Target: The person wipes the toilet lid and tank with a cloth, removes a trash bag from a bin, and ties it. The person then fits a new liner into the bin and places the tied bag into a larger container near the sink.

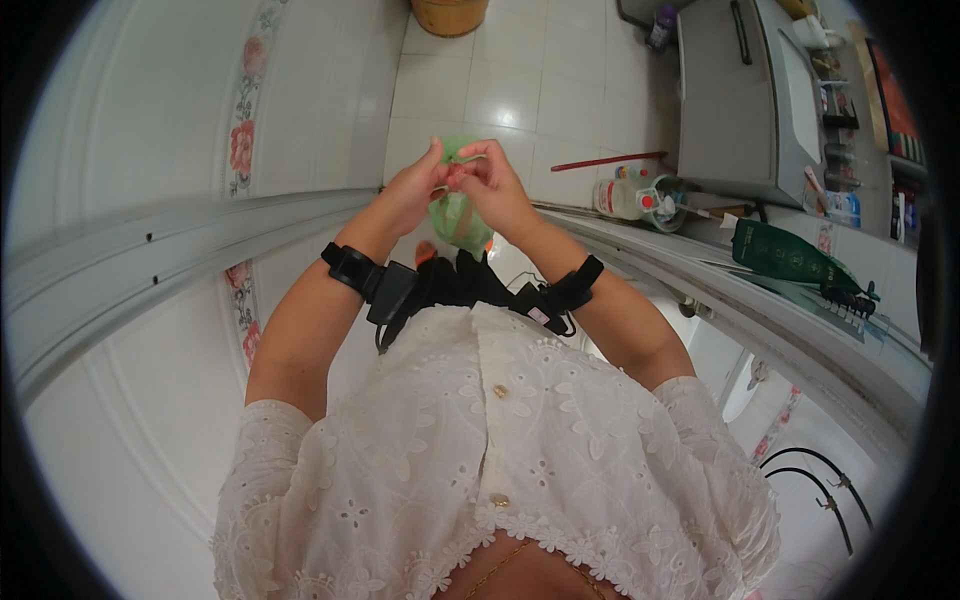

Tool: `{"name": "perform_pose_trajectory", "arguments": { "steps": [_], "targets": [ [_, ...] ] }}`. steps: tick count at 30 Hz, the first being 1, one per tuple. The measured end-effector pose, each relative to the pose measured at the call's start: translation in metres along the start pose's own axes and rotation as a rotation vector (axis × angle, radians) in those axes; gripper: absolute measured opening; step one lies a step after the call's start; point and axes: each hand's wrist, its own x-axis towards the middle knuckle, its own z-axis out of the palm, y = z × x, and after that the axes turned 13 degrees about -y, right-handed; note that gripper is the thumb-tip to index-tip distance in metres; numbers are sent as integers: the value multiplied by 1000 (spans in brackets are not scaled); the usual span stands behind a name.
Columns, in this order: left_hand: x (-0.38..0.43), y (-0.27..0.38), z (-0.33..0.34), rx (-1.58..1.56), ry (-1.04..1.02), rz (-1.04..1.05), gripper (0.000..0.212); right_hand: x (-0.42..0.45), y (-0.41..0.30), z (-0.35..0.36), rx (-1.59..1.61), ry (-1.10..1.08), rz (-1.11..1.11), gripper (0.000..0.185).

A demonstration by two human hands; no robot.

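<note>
A thin, translucent green plastic bag [457, 223] hangs in front of my body, its body below my fingers and its gathered top above them. My left hand [416, 184] grips the bag's neck from the left, thumb pointing up. From the other side my right hand [495, 184] pinches the same neck, with its fingers bent close to those of the left. Something small and reddish shows between the fingertips; I cannot tell what it is. Brownish contents show faintly through the plastic.
Clear plastic jugs [619, 199] with red caps stand on the floor to the right, beside a red stick [607, 160]. A grey cabinet [727, 97] is behind them. A wooden bucket [450, 16] stands ahead, and a dark green packet [791, 255] lies at right. Tiled wall [322, 97] borders the left.
</note>
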Motion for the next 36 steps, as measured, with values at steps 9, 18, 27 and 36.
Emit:
{"name": "perform_pose_trajectory", "arguments": {
  "steps": [9, 18, 27, 36],
  "targets": [
    [44, 42, -35, -94, 48, 125, 36, -10, -13, -16, -667, 113, -20, 39],
    [114, 71, -102, 405, 162, -15, 33, -127, 38, -52, -588, 297, 466, 26],
    [162, 39, -230, 823, 360, -268, 46, -280, 82, -10, -469, 728, 932, 29],
    [170, 1, -298, 1182, 675, -452, 58, -379, 126, 72, -313, 905, 1150, 31]
  ]
}}
